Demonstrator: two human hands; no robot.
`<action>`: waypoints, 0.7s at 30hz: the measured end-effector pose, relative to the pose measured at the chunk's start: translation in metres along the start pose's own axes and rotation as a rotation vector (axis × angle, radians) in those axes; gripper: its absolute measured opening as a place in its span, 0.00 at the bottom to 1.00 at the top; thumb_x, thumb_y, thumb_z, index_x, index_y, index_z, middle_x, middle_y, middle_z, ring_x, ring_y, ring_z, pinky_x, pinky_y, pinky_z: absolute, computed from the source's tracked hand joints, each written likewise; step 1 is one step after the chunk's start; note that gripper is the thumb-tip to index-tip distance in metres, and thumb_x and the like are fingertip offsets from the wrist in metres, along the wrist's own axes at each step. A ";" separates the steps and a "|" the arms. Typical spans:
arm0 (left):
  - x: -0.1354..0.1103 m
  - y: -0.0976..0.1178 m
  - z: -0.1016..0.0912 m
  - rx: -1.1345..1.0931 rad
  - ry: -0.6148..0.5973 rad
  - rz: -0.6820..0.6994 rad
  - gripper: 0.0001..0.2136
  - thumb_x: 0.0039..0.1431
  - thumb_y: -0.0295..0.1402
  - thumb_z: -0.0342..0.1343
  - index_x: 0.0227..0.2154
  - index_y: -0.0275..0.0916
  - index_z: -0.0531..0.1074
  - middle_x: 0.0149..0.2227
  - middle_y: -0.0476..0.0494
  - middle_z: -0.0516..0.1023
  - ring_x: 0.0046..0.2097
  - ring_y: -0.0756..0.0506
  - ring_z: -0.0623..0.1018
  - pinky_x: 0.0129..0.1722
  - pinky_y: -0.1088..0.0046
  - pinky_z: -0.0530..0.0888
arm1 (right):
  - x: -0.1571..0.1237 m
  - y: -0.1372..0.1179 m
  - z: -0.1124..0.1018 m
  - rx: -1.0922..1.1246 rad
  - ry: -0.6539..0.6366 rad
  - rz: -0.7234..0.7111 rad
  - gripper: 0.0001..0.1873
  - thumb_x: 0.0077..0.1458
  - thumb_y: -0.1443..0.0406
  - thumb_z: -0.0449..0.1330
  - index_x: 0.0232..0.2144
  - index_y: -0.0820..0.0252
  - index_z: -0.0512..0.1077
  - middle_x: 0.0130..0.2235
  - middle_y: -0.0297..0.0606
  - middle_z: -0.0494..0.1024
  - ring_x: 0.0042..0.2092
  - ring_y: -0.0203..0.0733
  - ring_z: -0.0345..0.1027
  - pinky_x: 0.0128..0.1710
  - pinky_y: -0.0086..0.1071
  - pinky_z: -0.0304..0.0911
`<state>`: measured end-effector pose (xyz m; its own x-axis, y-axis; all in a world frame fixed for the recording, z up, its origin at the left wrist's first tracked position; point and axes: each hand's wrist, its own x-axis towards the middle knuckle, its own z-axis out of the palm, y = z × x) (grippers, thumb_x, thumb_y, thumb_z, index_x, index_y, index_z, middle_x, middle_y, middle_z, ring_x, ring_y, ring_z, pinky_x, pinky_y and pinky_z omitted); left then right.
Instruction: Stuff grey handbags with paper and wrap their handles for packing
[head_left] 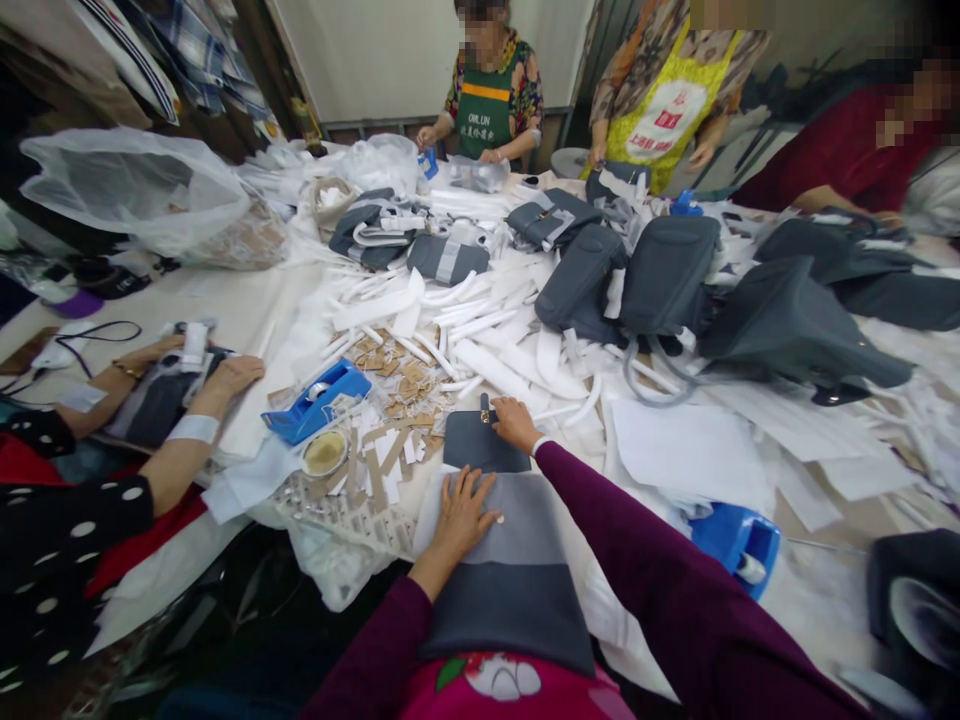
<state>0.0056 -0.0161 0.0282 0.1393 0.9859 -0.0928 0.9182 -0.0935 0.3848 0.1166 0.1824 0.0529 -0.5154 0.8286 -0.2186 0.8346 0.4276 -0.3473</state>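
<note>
A grey handbag (502,560) lies flat on the table in front of me, its far end a darker flap with a small metal clasp (484,408). My left hand (463,512) rests flat on the bag's middle with its fingers spread. My right hand (516,421) reaches to the flap's far edge, fingers curled beside the clasp and touching it. Both sleeves are dark purple.
A blue tape dispenser (316,400) and a small round dish (325,453) sit to my left among paper tags. A second blue dispenser (739,540) is at right. Several grey bags (667,272) and white paper strips (480,330) cover the table. Other people work at left and across.
</note>
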 end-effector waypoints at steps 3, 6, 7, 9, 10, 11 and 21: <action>-0.001 -0.001 0.001 -0.006 0.008 0.005 0.27 0.57 0.41 0.56 0.59 0.48 0.59 0.60 0.39 0.63 0.64 0.34 0.56 0.61 0.44 0.52 | 0.015 -0.005 -0.013 0.002 -0.057 0.043 0.19 0.53 0.62 0.61 0.46 0.65 0.71 0.45 0.48 0.75 0.48 0.49 0.65 0.45 0.37 0.57; -0.001 -0.002 0.004 -0.015 0.026 0.011 0.27 0.57 0.41 0.56 0.59 0.48 0.59 0.60 0.39 0.63 0.64 0.34 0.56 0.61 0.44 0.52 | 0.008 -0.013 -0.028 0.024 -0.139 -0.004 0.15 0.48 0.57 0.64 0.35 0.62 0.75 0.34 0.39 0.78 0.37 0.43 0.70 0.36 0.30 0.58; -0.001 -0.003 0.006 -0.019 0.036 0.011 0.27 0.57 0.41 0.56 0.59 0.48 0.60 0.60 0.38 0.62 0.63 0.34 0.57 0.61 0.44 0.52 | -0.001 -0.016 -0.031 0.028 -0.152 -0.031 0.14 0.47 0.58 0.65 0.33 0.62 0.75 0.33 0.38 0.77 0.36 0.42 0.70 0.34 0.29 0.58; -0.002 -0.003 0.008 -0.032 0.056 0.004 0.28 0.56 0.42 0.57 0.59 0.47 0.60 0.60 0.37 0.61 0.62 0.34 0.58 0.61 0.44 0.52 | -0.029 -0.020 -0.032 0.028 -0.150 -0.094 0.12 0.48 0.60 0.64 0.35 0.61 0.75 0.35 0.38 0.77 0.38 0.41 0.69 0.34 0.28 0.58; -0.002 -0.004 0.009 -0.042 0.064 -0.007 0.28 0.55 0.43 0.57 0.59 0.48 0.61 0.60 0.36 0.61 0.62 0.33 0.58 0.60 0.44 0.52 | -0.047 -0.021 -0.029 0.034 -0.128 -0.141 0.10 0.50 0.62 0.63 0.36 0.60 0.75 0.38 0.39 0.76 0.40 0.41 0.69 0.35 0.28 0.58; -0.003 -0.004 0.010 -0.053 0.070 -0.021 0.28 0.55 0.44 0.58 0.59 0.48 0.61 0.60 0.36 0.61 0.61 0.33 0.59 0.60 0.44 0.53 | -0.067 -0.021 -0.023 0.050 -0.097 -0.194 0.09 0.52 0.64 0.61 0.38 0.58 0.74 0.39 0.38 0.75 0.42 0.41 0.68 0.36 0.28 0.58; -0.030 -0.020 0.005 -0.265 0.083 -0.019 0.34 0.43 0.46 0.66 0.54 0.43 0.68 0.58 0.35 0.67 0.60 0.31 0.62 0.61 0.45 0.53 | -0.160 0.000 0.069 0.335 0.173 -0.321 0.05 0.53 0.66 0.62 0.36 0.56 0.74 0.35 0.37 0.71 0.39 0.42 0.65 0.39 0.32 0.61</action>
<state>-0.0154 -0.0449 0.0187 0.0820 0.9962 -0.0307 0.7900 -0.0462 0.6114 0.1855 0.0246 0.0255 -0.6729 0.7339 0.0923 0.5159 0.5551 -0.6524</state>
